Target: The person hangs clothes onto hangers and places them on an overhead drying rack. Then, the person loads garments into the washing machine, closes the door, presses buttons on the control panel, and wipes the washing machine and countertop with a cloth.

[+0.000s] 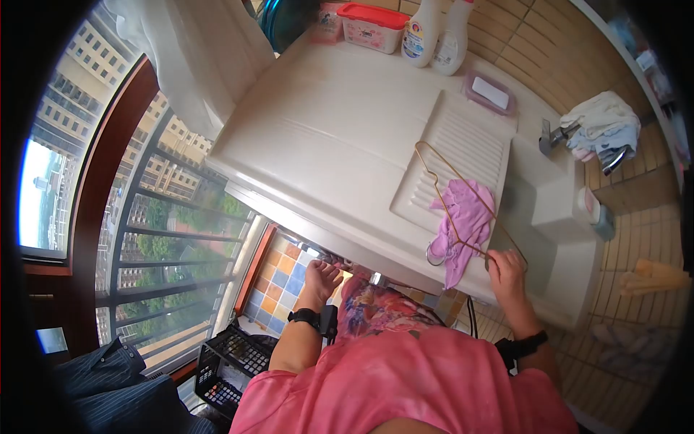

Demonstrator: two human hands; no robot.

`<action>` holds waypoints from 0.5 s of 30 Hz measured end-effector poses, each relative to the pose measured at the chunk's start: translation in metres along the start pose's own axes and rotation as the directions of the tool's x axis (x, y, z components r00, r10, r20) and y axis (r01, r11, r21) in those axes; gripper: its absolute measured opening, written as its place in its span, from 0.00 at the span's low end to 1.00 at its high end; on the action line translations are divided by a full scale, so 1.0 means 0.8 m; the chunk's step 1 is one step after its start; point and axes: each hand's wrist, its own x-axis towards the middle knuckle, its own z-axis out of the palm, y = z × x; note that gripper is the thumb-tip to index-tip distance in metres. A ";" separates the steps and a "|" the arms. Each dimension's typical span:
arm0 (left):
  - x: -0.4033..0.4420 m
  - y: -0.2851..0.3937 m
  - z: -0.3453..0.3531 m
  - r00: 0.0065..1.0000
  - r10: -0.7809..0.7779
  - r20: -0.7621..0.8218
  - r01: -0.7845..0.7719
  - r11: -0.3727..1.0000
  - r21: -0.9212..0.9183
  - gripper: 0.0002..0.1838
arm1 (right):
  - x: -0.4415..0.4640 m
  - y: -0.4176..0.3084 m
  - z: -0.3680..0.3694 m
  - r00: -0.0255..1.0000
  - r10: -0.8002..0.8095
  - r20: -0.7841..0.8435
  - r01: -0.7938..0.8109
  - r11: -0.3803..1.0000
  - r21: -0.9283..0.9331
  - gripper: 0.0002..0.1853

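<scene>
My right hand [508,276] is closed on a gold wire clothes hanger [425,160] near the front edge of the sink unit. The hanger slants over the ribbed washboard [463,130]. A crumpled pink-purple cloth [466,210] lies on the ribs, with part of the hanger wire crossing over it and one end drooping past the front edge. Beside that end shows a thin metal loop [436,254]. My left hand [323,280] is apart from these things, low in front of the counter, fingers loosely bent and nothing visible in them.
A white counter [311,130] extends left of the washboard, with a basin [557,239] to its right. Spray bottles [421,36], a red-lidded tub [372,29] and a soap box [490,92] stand behind. Cloths hang over the faucet [614,160]. A black crate [224,369] sits lower left.
</scene>
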 end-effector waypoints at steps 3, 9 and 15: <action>-0.030 0.020 -0.018 0.999 0.048 0.002 -0.047 0.953 0.298 0.30 | 0.000 -0.003 -0.006 0.998 -0.015 -0.053 0.018 0.998 0.060 0.13; -0.179 0.087 0.020 0.930 0.071 0.361 -0.266 0.808 0.525 0.28 | 0.045 -0.089 -0.076 0.930 0.351 -0.112 -0.213 0.759 0.615 0.10; -0.299 0.094 0.140 0.460 0.082 0.884 -0.670 0.686 0.285 0.39 | 0.104 -0.255 -0.020 0.819 -0.042 0.572 -0.574 -0.040 0.818 0.12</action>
